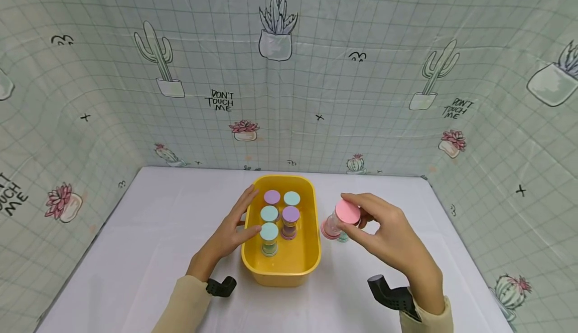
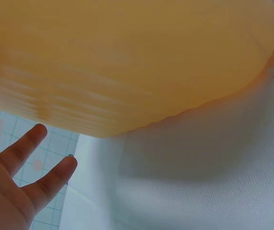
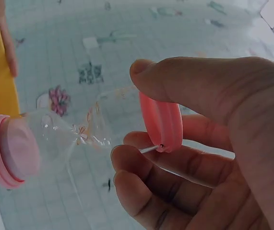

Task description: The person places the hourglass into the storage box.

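Observation:
My right hand (image 1: 388, 227) pinches a clear sand timer (image 3: 86, 124) with pink end caps by one cap, the thumb on one side and fingers on the other. The timer is tilted, to the right of the yellow tub (image 1: 289, 274). A green-rimmed piece (image 1: 343, 237) shows partly behind it, low down. At the tub's left side is my left hand (image 1: 228, 235), its thumb over the rim near a blue-capped sand timer (image 1: 269, 231). The left wrist view shows spread, straight fingers (image 2: 55, 179) beside the tub's outer wall (image 2: 151, 62).
Inside the tub several sand timers stand upright, among them one with a purple cap (image 1: 290, 214) and one with a blue cap (image 1: 291, 198) at the back. A white-covered table (image 1: 149, 253) meets a cactus-print cloth (image 1: 289, 97) on three sides.

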{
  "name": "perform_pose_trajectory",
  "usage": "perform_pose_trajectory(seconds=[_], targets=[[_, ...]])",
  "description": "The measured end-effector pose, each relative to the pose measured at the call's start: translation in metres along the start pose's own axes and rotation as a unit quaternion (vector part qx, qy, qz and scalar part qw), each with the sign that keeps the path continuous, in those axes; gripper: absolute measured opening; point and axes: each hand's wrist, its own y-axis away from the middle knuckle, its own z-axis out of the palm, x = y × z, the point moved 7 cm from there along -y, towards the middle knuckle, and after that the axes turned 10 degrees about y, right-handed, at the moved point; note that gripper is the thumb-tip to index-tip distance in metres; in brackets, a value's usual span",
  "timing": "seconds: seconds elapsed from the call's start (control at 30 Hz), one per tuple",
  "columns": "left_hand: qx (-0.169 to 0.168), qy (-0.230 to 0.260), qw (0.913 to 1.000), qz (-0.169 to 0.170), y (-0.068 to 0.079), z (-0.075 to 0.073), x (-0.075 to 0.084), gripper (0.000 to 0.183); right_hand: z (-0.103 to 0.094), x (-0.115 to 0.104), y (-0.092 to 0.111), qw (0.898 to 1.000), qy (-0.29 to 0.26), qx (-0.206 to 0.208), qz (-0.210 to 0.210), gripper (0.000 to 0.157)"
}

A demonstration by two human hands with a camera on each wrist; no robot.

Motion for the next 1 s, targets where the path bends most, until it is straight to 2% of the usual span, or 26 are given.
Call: perform_pose_trajectory(seconds=[0.17,0.3,0.5,0.7,0.8,1.0], targets=[[-0.001,0.0,1.0,-0.002,-0.001,-0.001,0.0,0.08,0.021,-0.007,-0.024,0.996,-0.026,-0.08,-0.01,0.046],[0.0,0.002,1.0,-0.01,-0.001,-0.002,0.001,0.079,0.046,-0.008,-0.041,0.987,-0.028,-0.16,-0.014,0.04],[-0.001,0.003,0.9999,-0.011,-0.002,-0.002,0.002,0.08,0.082,0.001,-0.052,0.958,-0.021,-0.285,-0.003,0.031],[-0.001,0.002,1.0,-0.003,-0.003,-0.002,0.003,0.08,0.108,0.006,-0.056,0.927,-0.013,-0.375,0.007,0.03],[0.0,0.002,1.0,-0.001,-0.004,-0.003,0.004,0.08,0.119,0.006,-0.058,0.914,-0.01,-0.406,0.001,0.03],[-0.003,0.005,1.0,-0.005,-0.005,-0.003,0.005,0.079,0.134,0.005,-0.059,0.898,0.018,-0.44,-0.021,0.026]])
